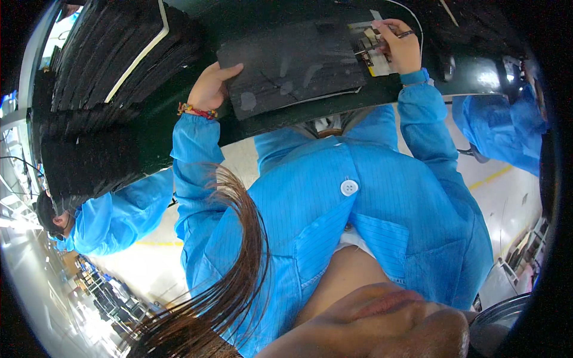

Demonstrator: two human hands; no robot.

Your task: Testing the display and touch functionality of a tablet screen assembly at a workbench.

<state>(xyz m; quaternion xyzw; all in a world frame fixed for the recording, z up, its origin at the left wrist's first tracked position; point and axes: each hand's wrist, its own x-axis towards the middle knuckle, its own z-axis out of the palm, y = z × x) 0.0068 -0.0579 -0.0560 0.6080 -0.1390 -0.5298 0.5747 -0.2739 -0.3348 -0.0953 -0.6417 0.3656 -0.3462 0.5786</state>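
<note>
A flat, dark rectangular panel (pixel 298 65) with smudges on its face lies on the dark green table before me. My left hand (pixel 212 86) grips its left edge, thumb on top and the other fingers mostly out of sight. Beyond the panel's right end, my right hand (pixel 399 48) is closed in a pinch around a thin dark pointed tool (pixel 371 48); whether it is tweezers or a pen cannot be made out. The tool's tip is over a small sheet (pixel 377 62) with yellow, white and dark patches, partly covered by that hand. A pale strip (pixel 375 15) shows by the fingertips.
Tall stacks of thin black panels (pixel 113 59) fill the left side, with a pale bent strip (pixel 140 59) across them. A white cable (pixel 420 27) curves past my right hand. People in blue workwear sit at the left (pixel 119 209) and right (pixel 501 131).
</note>
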